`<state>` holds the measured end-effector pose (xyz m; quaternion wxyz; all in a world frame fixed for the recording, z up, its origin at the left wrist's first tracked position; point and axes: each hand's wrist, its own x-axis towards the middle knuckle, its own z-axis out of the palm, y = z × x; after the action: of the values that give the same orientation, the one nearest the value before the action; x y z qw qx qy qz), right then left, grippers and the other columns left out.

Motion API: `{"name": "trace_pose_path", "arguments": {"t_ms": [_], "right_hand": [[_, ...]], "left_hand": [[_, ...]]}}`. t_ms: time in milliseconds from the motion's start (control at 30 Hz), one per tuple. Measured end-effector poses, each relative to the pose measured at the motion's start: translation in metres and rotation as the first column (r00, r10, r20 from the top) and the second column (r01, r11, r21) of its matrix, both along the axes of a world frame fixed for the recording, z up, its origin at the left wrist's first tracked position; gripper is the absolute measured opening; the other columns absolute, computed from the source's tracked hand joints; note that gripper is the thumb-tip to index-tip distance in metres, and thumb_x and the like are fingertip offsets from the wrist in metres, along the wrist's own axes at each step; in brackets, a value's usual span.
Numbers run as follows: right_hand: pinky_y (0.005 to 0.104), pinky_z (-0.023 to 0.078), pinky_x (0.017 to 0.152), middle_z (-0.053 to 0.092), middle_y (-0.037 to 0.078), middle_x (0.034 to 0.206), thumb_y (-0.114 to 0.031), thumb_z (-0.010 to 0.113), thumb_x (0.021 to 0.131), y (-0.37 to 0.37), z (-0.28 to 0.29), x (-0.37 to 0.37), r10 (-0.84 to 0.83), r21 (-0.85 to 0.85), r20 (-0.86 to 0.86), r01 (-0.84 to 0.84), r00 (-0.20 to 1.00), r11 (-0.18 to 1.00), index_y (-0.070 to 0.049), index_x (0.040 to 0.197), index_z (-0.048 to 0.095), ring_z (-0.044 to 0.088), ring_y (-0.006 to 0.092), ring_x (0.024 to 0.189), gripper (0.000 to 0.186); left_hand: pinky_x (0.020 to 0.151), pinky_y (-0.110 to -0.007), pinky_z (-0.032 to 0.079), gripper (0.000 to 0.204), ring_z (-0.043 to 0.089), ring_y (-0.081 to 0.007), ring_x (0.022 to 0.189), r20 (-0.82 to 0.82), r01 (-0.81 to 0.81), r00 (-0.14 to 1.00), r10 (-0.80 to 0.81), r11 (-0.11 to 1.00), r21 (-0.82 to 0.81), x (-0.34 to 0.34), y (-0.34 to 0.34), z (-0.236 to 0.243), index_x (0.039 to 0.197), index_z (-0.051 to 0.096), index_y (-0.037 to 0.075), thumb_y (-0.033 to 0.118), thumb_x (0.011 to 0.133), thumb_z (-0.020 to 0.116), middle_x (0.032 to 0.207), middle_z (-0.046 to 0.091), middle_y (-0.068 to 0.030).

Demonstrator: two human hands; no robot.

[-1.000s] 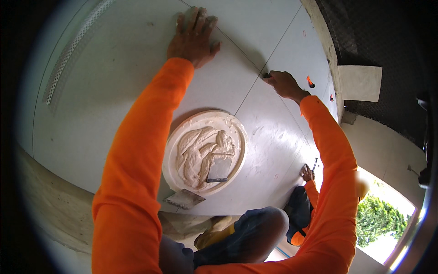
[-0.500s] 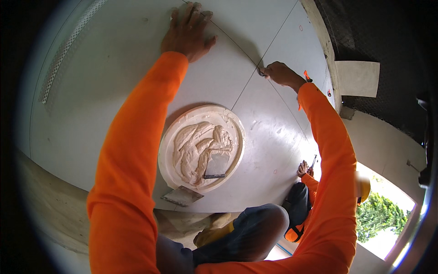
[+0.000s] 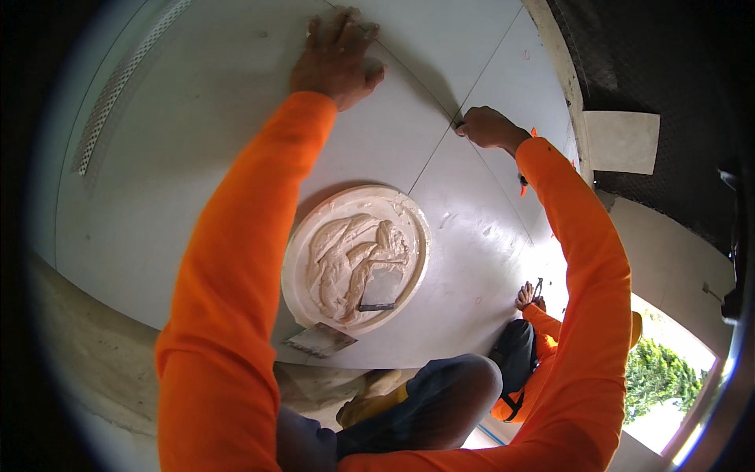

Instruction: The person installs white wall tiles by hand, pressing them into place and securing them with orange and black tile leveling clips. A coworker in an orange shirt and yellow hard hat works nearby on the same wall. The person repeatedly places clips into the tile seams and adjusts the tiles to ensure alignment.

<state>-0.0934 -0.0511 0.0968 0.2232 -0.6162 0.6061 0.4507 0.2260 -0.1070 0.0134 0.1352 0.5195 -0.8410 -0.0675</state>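
Head view: left hand (image 3: 334, 59) is splayed, seemingly for bracing; small tool (image 3: 460, 124) is gripped by right hand (image 3: 489, 128) at tile corner (image 3: 440, 124).

Shows bright orange on long fabric sleeves (image 3: 236, 236), pale grey with thin dark lines (image 3: 435, 152) on flat panels (image 3: 181, 204) — creamy beige on the round tray (image 3: 292, 271), dotted white on the perforated strip (image 3: 118, 90).

Long bright-orange sleeves (image 3: 236, 252), plain, softly creased, narrowing toward cuffs (image 3: 313, 108); dark blue trousers (image 3: 421, 409).
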Motion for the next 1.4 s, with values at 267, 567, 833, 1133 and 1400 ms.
{"name": "trace_pose_path", "arguments": {"t_ms": [267,567,833,1133,1400], "right_hand": [[0.0532,0.063,0.088,0.079,0.019,0.096,-0.012,0.069,0.096,0.027,0.000,0.004,0.134,-0.204,0.012,-0.128,0.991,0.971,-0.005,0.103,0.078,0.078,0.0408,0.098,0.014],[0.0500,0.063,0.085,0.075,0.018,0.104,-0.016,0.064,0.103,0.015,0.025,0.026,0.305,-0.016,-0.071,-0.307,0.950,0.952,-0.008,0.117,0.073,0.074,0.0343,0.106,0.019],[0.0498,0.063,0.084,0.078,0.014,0.102,-0.016,0.064,0.102,0.019,0.012,0.029,0.395,0.023,-0.166,-0.396,0.904,0.918,-0.010,0.110,0.077,0.078,0.0315,0.098,0.016],[0.0420,0.057,0.064,0.071,0.009,0.080,-0.038,0.068,0.106,0.002,0.025,0.024,-0.117,-0.137,-0.070,0.106,0.991,0.985,-0.007,0.092,0.073,0.070,0.0256,0.067,0.035],[0.0357,0.042,0.048,0.054,0.001,0.066,-0.044,0.066,0.105,-0.015,0.006,0.006,-0.602,0.113,-0.122,0.613,0.790,0.782,-0.012,0.079,0.062,0.055,0.0155,0.057,0.041]], "left_hand": [[0.134,-0.059,0.019,0.073,0.021,-0.0298,0.166,-0.010,-0.010,1.000,0.010,1.000,-0.010,-0.005,0.000,-0.002,0.165,0.042,0.022,0.059,0.105,0.058,0.174,0.035,-0.0077],[0.134,-0.060,0.019,0.072,0.022,-0.0299,0.165,-0.057,0.011,0.998,-0.009,0.999,0.037,0.001,-0.003,-0.003,0.165,0.042,0.022,0.059,0.105,0.056,0.173,0.035,-0.0080],[0.135,-0.058,0.018,0.073,0.022,-0.0304,0.165,-0.009,-0.003,1.000,0.003,1.000,-0.006,0.000,0.003,-0.001,0.167,0.039,0.023,0.061,0.106,0.053,0.174,0.034,-0.0089],[0.134,-0.059,0.019,0.073,0.024,-0.0303,0.165,0.009,0.004,1.000,-0.004,1.000,-0.020,-0.003,0.000,-0.007,0.166,0.041,0.023,0.062,0.106,0.052,0.173,0.037,-0.0097],[0.134,-0.059,0.018,0.071,0.022,-0.0299,0.166,-0.067,0.028,0.997,-0.026,0.999,0.029,-0.002,-0.002,-0.003,0.165,0.043,0.022,0.058,0.106,0.057,0.173,0.036,-0.0100]]}}
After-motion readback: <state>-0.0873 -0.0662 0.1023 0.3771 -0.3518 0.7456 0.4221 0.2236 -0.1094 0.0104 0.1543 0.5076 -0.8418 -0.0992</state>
